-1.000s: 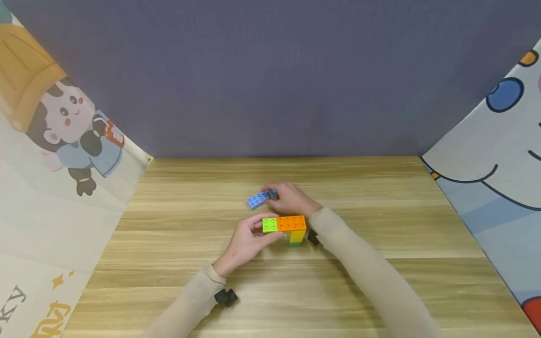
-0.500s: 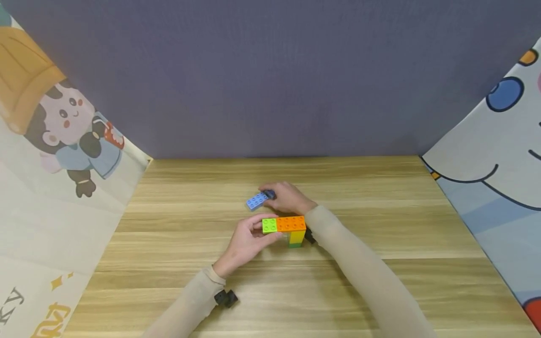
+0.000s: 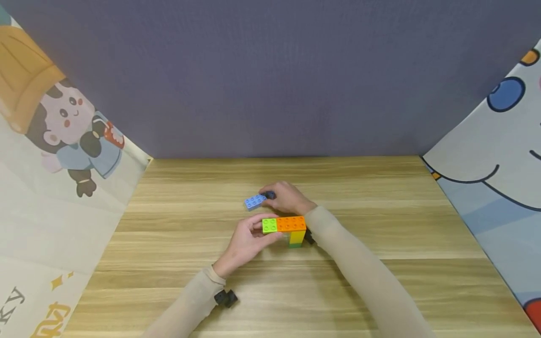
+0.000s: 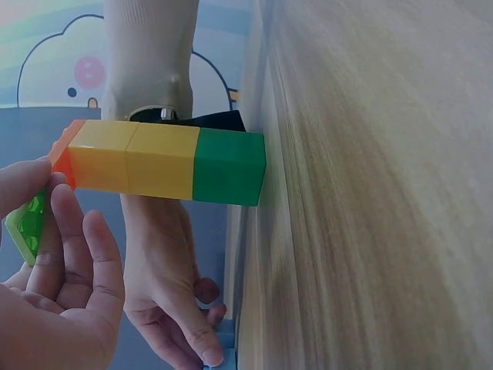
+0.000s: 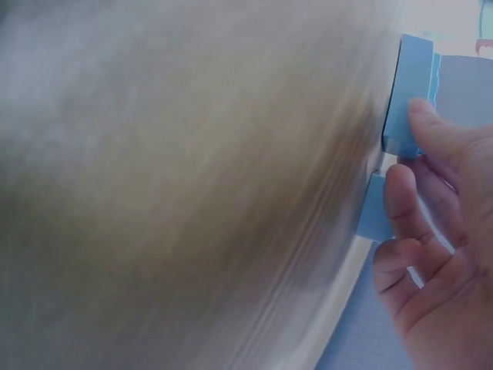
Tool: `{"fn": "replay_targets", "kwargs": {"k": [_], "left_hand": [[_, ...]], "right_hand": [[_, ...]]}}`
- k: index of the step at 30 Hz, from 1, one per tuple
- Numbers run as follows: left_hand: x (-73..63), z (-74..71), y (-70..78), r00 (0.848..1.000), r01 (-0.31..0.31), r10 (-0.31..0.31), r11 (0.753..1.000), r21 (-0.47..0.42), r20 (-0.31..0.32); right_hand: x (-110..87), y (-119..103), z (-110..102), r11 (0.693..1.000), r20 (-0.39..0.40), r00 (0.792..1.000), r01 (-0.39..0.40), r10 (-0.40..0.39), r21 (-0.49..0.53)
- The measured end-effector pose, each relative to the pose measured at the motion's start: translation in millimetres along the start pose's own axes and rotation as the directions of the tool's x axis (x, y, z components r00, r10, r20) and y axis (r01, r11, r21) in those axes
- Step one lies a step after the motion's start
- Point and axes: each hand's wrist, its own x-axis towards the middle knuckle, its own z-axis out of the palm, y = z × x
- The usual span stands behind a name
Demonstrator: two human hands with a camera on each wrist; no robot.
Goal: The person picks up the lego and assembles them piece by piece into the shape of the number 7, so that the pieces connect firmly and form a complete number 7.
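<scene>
One wooden table, purplish wall behind; hands hold bricks: left lime, right blue.

Place: I work in a partitioned booth; what lies around it, I cannot tell
Tabletop: wood-grained, stretching in front of me
Back panel: plain grey-purple, facing me
Left panel: pale, printed with cartoons
Right panel: cartoon-printed as well

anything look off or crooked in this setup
Nothing spilled or damaged shows. The build looks lopsided, though: its lime brick juts out past the yellow bricks, no brick visible beneath, the left hand gripping that end.
</scene>
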Motion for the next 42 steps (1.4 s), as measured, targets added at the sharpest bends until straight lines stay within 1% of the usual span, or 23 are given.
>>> {"fn": "replay_targets", "kwargs": {"k": [10,21,31,38,42], "left_hand": [[-0.2,-1.2,0.9,1.0,0.011,-0.011,1.0,-0.004,0.001],[0.6,-0.6,0.0,1.0,-0.005,0.005,1.0,-0.018,0.001],[0.7,-0.9,-0.7,1.0,-0.003,0.003,1.0,-0.012,-0.003],[0.1,-0.6,-0.5,1.0,-0.007,0.007,1.0,-0.013,-0.006],[-0.1,-0.1,0.0,1.0,-0.003,0.003,1.0,-0.016,-0.008]], "right_hand": [[1.1,-0.8,0.6,0.999,-0.036,0.999,0.03,-0.029,0.015],[-4.3,-2.5,-0.7,0.993,-0.054,0.999,0.011,-0.005,0.116],[-6.6,-3.7,0.6,0.98,-0.096,0.995,0.053,-0.035,0.19],[-11.7,-5.5,-0.7,0.963,-0.102,0.995,0.03,-0.002,0.267],[-14.7,-4.7,-1.4,0.958,-0.121,0.993,0.021,0.014,0.286]]}}
